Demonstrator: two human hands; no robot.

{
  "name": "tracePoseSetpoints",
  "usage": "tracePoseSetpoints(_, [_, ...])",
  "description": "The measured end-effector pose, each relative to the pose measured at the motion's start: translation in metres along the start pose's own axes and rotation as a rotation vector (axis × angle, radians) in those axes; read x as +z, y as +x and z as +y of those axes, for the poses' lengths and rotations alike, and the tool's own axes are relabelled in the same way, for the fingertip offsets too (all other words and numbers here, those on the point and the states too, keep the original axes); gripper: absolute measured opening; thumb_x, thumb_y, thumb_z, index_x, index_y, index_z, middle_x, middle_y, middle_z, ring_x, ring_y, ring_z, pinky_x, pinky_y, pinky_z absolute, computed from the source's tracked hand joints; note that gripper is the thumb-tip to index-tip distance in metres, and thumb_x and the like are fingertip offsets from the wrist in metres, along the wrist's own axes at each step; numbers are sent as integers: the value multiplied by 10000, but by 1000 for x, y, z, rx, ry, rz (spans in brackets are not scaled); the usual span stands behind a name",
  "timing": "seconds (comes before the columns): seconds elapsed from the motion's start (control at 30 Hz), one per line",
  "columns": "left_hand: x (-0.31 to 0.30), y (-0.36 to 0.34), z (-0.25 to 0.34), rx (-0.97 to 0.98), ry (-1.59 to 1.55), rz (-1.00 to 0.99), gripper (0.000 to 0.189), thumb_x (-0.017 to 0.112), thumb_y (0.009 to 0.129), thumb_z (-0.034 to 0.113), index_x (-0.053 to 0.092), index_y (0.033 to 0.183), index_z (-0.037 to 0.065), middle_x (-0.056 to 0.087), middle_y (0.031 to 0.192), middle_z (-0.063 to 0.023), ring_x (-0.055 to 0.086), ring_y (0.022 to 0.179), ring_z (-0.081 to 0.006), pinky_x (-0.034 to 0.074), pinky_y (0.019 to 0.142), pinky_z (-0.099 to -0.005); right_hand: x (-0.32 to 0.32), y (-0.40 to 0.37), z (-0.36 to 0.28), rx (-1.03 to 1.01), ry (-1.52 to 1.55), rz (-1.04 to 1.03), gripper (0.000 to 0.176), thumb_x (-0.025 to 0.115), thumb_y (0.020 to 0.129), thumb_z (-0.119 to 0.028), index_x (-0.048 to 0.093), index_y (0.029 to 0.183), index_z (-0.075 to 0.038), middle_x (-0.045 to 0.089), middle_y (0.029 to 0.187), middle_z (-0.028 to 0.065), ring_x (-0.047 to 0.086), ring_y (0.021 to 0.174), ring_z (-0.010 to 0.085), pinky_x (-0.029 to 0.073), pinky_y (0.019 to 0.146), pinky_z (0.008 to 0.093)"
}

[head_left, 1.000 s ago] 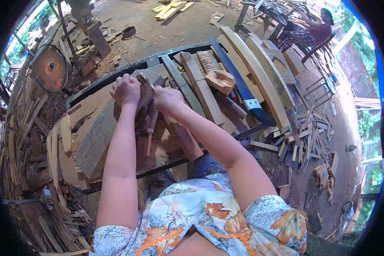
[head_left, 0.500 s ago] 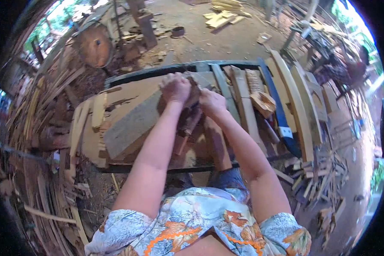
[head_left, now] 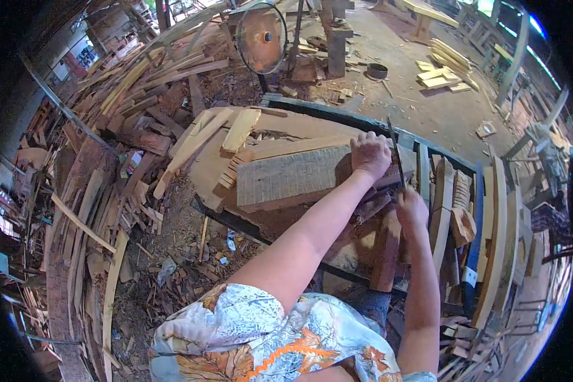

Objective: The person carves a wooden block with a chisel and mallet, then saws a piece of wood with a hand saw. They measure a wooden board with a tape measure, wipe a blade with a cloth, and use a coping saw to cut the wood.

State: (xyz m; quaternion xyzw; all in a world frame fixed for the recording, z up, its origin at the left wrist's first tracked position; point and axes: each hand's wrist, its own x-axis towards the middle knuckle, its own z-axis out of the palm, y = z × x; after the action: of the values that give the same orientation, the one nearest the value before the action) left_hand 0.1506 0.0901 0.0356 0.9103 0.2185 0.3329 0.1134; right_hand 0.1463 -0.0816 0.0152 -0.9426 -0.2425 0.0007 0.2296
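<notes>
A thick greyish wooden block (head_left: 293, 175) lies across the low bench. My left hand (head_left: 370, 156) presses on the block's right end with its fingers bent over the top. At that same end my right hand (head_left: 412, 208) is closed round the lower end of a thin dark blade-like tool (head_left: 396, 149), which stands up past my left hand. A reddish-brown piece of wood (head_left: 386, 251) slopes down below the block toward my legs.
On the bench's right side lie a blue-edged saw (head_left: 473, 254), a hollowed light wooden piece (head_left: 463, 225) and long boards (head_left: 495, 235). Heaped scrap wood (head_left: 95, 216) fills the left. A round fan (head_left: 261, 39) stands behind the bench, near a dark bowl (head_left: 376, 70).
The view has swung left, so the bench and block appear farther right. The thin tool now shows clearly between my hands, and my right hand sits lower relative to my left.
</notes>
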Motion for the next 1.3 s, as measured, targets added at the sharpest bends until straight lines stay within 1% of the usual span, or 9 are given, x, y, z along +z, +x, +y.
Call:
tracePoseSetpoints(0.2, [1, 0, 1, -16, 25, -2, 150, 556, 752, 244, 619, 796, 115, 603, 872, -88, 561, 886, -284, 401, 799, -459, -3, 11, -16, 19, -54, -19, 292, 429, 906, -327, 553, 931, -64, 627, 862, 244, 600, 872, 414, 460, 760, 493])
tracePoseSetpoints(0.4, [3, 0, 0, -19, 22, 0, 144, 559, 753, 242, 619, 798, 120, 602, 879, -81, 555, 900, -272, 390, 804, -447, -12, -108, 19, 78, -5, -79, 212, 472, 915, -289, 539, 959, -93, 621, 797, 218, 589, 767, 438, 447, 655, 506])
tracePoseSetpoints(0.5, [2, 0, 0, -7, 20, 5, 142, 556, 755, 241, 614, 797, 118, 600, 880, -78, 552, 905, -270, 390, 797, -444, -24, -95, 11, 49, -33, -51, 227, 464, 919, -300, 525, 930, -81, 621, 734, 208, 609, 728, 412, 457, 631, 511])
tracePoseSetpoints(0.67, [1, -1, -1, 11, 31, 4, 150, 548, 756, 244, 615, 797, 116, 600, 881, -83, 555, 896, -271, 391, 796, -443, -5, 5, -7, -1, -2, 11, 276, 465, 897, -316, 544, 918, -53, 627, 859, 232, 600, 857, 415, 456, 738, 492])
tracePoseSetpoints(0.77, [1, 0, 1, -6, 15, -5, 156, 550, 750, 247, 618, 799, 116, 601, 871, -86, 557, 887, -271, 391, 796, -441, -9, 4, -19, -10, -37, 19, 301, 463, 890, -337, 545, 926, -49, 629, 856, 234, 601, 861, 416, 457, 742, 494])
tracePoseSetpoints(0.93, [5, -1, -1, 0, 14, 26, 145, 567, 735, 237, 622, 800, 120, 599, 865, -85, 557, 874, -271, 392, 792, -438, -6, -77, 13, 48, -84, -34, 210, 517, 880, -281, 545, 942, -82, 629, 751, 210, 617, 761, 408, 472, 665, 488])
tracePoseSetpoints(1.03, [6, 0, -2, 13, -3, 23, 130, 575, 727, 228, 619, 789, 122, 594, 863, -84, 553, 871, -272, 393, 781, -436, -24, -115, 13, 115, -34, -123, 226, 463, 913, -285, 556, 983, -92, 613, 792, 234, 604, 814, 394, 451, 677, 502])
tracePoseSetpoints(1.13, [4, 0, -1, 26, 3, 53, 128, 571, 729, 230, 612, 779, 119, 590, 856, -84, 552, 870, -275, 395, 775, -440, -19, -85, 16, 31, -43, 6, 224, 515, 882, -295, 545, 942, -82, 628, 744, 207, 615, 750, 402, 469, 656, 490])
tracePoseSetpoints(1.3, [11, 0, -3, 15, 2, 43, 127, 561, 738, 234, 602, 776, 120, 583, 856, -82, 547, 880, -277, 397, 769, -451, -8, 5, -11, -1, -12, -12, 250, 461, 881, -289, 543, 928, -57, 635, 855, 224, 612, 858, 398, 466, 731, 492])
